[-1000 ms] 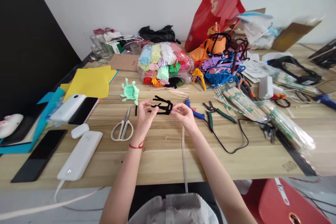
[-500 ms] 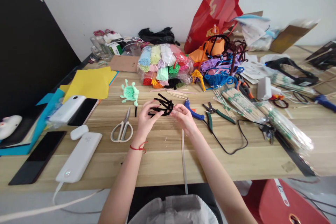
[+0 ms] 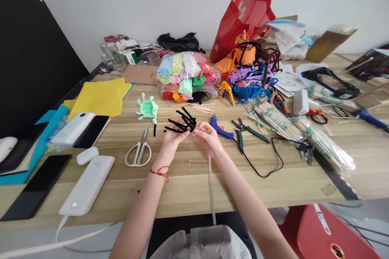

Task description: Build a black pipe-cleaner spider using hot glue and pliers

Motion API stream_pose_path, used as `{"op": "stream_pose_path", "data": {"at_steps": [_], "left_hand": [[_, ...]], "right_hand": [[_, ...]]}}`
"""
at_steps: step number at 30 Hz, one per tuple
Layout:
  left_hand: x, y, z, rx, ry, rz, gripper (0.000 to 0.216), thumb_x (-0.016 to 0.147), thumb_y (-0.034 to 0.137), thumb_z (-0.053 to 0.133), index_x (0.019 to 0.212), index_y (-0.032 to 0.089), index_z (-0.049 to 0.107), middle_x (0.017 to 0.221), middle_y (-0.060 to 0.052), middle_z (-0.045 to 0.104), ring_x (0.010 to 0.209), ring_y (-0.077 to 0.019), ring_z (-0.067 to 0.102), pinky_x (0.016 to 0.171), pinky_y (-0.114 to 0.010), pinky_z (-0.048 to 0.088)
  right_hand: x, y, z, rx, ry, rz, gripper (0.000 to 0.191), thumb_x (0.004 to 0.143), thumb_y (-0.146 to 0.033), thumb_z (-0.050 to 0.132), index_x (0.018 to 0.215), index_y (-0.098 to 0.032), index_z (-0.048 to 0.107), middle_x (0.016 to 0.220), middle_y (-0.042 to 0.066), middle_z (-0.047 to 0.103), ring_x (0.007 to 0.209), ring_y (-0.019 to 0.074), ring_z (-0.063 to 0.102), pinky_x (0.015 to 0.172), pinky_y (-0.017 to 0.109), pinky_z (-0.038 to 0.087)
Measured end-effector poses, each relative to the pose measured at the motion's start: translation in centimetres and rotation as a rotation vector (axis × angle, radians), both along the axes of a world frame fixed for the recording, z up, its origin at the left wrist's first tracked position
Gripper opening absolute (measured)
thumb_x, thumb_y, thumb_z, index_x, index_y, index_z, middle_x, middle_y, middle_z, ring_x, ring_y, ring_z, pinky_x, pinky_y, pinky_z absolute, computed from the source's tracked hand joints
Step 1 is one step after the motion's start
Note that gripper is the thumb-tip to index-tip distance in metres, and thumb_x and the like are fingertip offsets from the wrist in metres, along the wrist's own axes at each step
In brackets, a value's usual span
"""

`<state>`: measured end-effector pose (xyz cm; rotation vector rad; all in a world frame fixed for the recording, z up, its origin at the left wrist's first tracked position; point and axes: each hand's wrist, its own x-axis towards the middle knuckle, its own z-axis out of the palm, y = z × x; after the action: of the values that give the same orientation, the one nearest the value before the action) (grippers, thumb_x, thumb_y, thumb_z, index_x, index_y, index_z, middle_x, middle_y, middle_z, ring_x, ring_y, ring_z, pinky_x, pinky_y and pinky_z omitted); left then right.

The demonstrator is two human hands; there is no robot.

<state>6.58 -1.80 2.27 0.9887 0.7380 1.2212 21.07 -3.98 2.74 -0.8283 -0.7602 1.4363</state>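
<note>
Between my hands is a bundle of black pipe cleaners (image 3: pixel 187 122), joined at its right end, with several strands fanning out to the left. My left hand (image 3: pixel 172 141) holds it from below, its thumb on the near side and the strands lying over the fingers. At the joined end, the fingertips of my right hand (image 3: pixel 209 136) pinch the black stems. Beyond my left hand sits a mint green pipe-cleaner piece (image 3: pixel 148 108) with knobbed arms. A short black pipe-cleaner offcut (image 3: pixel 154 130) lies near it, beside white-handled scissors (image 3: pixel 139 153).
Right of my hands lie a blue glue gun (image 3: pixel 221 128) with its cord and green-handled pliers (image 3: pixel 251 130). Bagged pipe cleaners (image 3: pixel 186 77) and a red bag (image 3: pixel 243 24) stand behind. Phones and a white power bank (image 3: pixel 88 186) are at the left. Bundled sticks (image 3: pixel 273 119) lie right.
The black strands have turned and now fan out over my left fingers, which have shifted underneath them. My right fingers stay at the joined end. The whole view has shifted slightly.
</note>
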Motion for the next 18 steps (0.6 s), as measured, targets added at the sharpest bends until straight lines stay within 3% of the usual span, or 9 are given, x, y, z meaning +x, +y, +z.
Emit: {"op": "stream_pose_path", "data": {"at_steps": [6,9,11,14,16,18], "left_hand": [[-0.3,0.1,0.3,0.033,0.007,0.022,0.05,0.062,0.017,0.078,0.107,0.022,0.056,0.111,-0.006,0.067,0.106,-0.0227,0.063,0.096,-0.043,0.048],[-0.4,0.3,0.2,-0.011,-0.037,0.012,0.044,0.063,0.018,0.077,0.103,0.021,0.059,0.107,-0.005,0.069,0.104,-0.0205,0.064,0.097,-0.039,0.049],[-0.4,0.3,0.1,-0.079,-0.074,0.011,0.037,0.065,0.019,0.076,0.099,0.02,0.061,0.107,-0.005,0.069,0.103,-0.0196,0.064,0.096,-0.037,0.05],[-0.6,0.3,-0.1,-0.181,-0.129,0.025,0.026,0.068,0.021,0.073,0.091,0.018,0.062,0.105,-0.005,0.069,0.106,-0.0195,0.063,0.097,-0.035,0.05],[-0.6,0.2,-0.2,-0.214,-0.144,0.03,0.019,0.07,0.02,0.072,0.086,0.017,0.062,0.102,-0.005,0.07,0.108,-0.0202,0.062,0.099,-0.036,0.05],[-0.6,0.2,-0.3,-0.227,-0.144,0.035,0.014,0.071,0.018,0.07,0.082,0.017,0.062,0.099,-0.005,0.071,0.109,-0.0201,0.062,0.1,-0.036,0.049]], "right_hand": [[0.3,0.0,0.7,0.07,-0.189,-0.012,0.035,0.059,-0.04,0.079,0.076,-0.024,0.054,0.079,-0.001,0.065,0.074,0.0166,0.062,0.075,0.034,0.052],[2.8,-0.3,1.6,0.177,-0.55,-0.11,0.031,0.067,-0.044,0.072,0.086,-0.023,0.059,0.089,0.005,0.066,0.082,0.0208,0.062,0.083,0.039,0.049],[5.8,-0.9,1.7,0.181,-0.864,-0.31,0.035,0.075,-0.048,0.062,0.097,-0.021,0.061,0.1,0.01,0.066,0.096,0.0253,0.059,0.092,0.044,0.043],[11.1,-2.5,0.6,-0.06,-1.404,-0.492,0.06,0.074,-0.054,0.057,0.119,-0.015,0.053,0.121,0.019,0.056,0.121,0.0353,0.043,0.103,0.053,0.028],[14.0,-3.9,-0.6,-0.287,-1.638,-0.447,0.081,0.069,-0.06,0.059,0.132,-0.012,0.042,0.136,0.022,0.043,0.132,0.0408,0.028,0.105,0.058,0.021],[15.8,-5.1,-1.8,-0.394,-1.736,-0.303,0.095,0.064,-0.066,0.059,0.138,-0.013,0.032,0.142,0.021,0.035,0.134,0.0398,0.026,0.105,0.055,0.023]]}}
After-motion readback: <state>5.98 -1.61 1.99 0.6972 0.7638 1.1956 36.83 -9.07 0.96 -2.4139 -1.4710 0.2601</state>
